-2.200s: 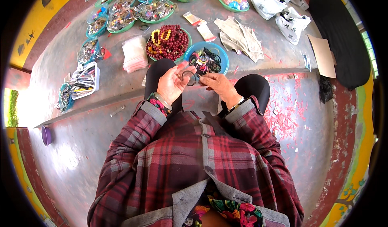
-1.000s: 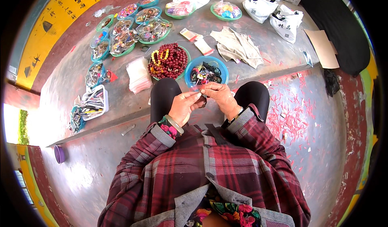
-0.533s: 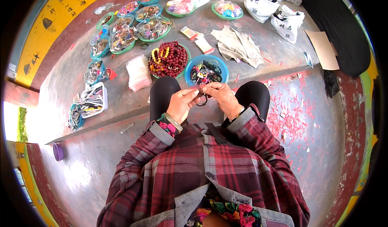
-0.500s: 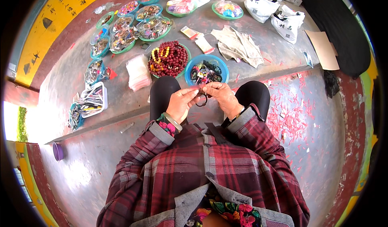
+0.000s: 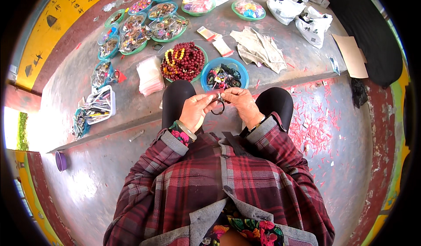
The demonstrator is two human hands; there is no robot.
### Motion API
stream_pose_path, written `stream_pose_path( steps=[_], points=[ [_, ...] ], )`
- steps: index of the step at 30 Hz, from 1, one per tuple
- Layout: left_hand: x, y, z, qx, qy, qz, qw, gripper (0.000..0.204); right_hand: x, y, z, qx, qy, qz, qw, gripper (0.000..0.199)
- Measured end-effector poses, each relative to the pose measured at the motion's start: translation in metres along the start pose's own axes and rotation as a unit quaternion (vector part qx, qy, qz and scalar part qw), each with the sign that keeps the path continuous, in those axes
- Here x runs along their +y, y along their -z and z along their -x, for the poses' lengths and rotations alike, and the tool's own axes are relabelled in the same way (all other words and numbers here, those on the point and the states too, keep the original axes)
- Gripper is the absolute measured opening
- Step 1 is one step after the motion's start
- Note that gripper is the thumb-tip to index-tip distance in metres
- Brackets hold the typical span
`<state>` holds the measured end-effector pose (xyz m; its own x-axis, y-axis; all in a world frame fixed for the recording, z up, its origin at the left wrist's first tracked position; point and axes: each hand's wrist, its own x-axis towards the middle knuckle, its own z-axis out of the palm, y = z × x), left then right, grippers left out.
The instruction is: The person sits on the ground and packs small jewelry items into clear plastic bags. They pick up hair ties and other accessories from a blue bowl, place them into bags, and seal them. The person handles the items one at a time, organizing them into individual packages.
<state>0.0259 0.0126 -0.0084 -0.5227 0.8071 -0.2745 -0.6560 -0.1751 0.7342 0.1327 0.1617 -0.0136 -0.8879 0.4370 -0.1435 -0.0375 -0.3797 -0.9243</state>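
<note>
My left hand (image 5: 195, 112) and my right hand (image 5: 244, 106) meet in front of my knees, fingertips pinched close together. Between them is a small translucent pink-red strip (image 5: 213, 92), perhaps plastic. A dark loop (image 5: 223, 109), like a bracelet or hair tie, dangles below the fingertips; which hand bears it is hard to tell. Just beyond stands a blue basin (image 5: 246, 77) of dark bands and small colourful pieces. Left of it, a heap of dark red bead strings (image 5: 188, 64) with some yellow beads fills a green-rimmed tray. A stack of clear pink-edged bags (image 5: 150, 76) lies beside that.
Several trays of trinkets (image 5: 169, 29) cover the raised ledge at far left, near a white box of pens (image 5: 111, 106). A beige cloth (image 5: 258, 49) and white bags (image 5: 285, 5) lie farther right. Red scraps (image 5: 311, 127) litter the lower floor; a purple cup (image 5: 61, 161) stands left.
Both hands stay nearly in place, with only slight finger movement. The dark loop hangs at a slightly different angle, and the pink-red strip has shifted a little.
</note>
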Motion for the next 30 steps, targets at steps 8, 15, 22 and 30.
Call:
stream_pose_path(
  steps=[8, 15, 22, 30],
  points=[
    [-0.007, 0.004, -0.002, 0.003, -0.025, -0.006, 1.0, 0.015, 0.003, -0.003, -0.002, 0.098, 0.126, 0.225, 0.961, 0.009],
    [-0.013, 0.0, -0.004, 0.013, -0.013, -0.104, 0.994, 0.022, -0.004, -0.016, 0.003, 0.069, 0.438, 0.464, 0.767, 0.011],
    [-0.021, 0.002, -0.003, -0.004, -0.069, -0.278, 0.958, 0.021, 0.004, -0.012, 0.002, 0.04, 0.413, 0.496, 0.763, 0.013],
    [-0.021, 0.005, -0.005, -0.011, -0.167, -0.471, 0.866, 0.014, 0.004, -0.013, 0.002, 0.012, 0.424, 0.557, 0.714, 0.014]
  ],
)
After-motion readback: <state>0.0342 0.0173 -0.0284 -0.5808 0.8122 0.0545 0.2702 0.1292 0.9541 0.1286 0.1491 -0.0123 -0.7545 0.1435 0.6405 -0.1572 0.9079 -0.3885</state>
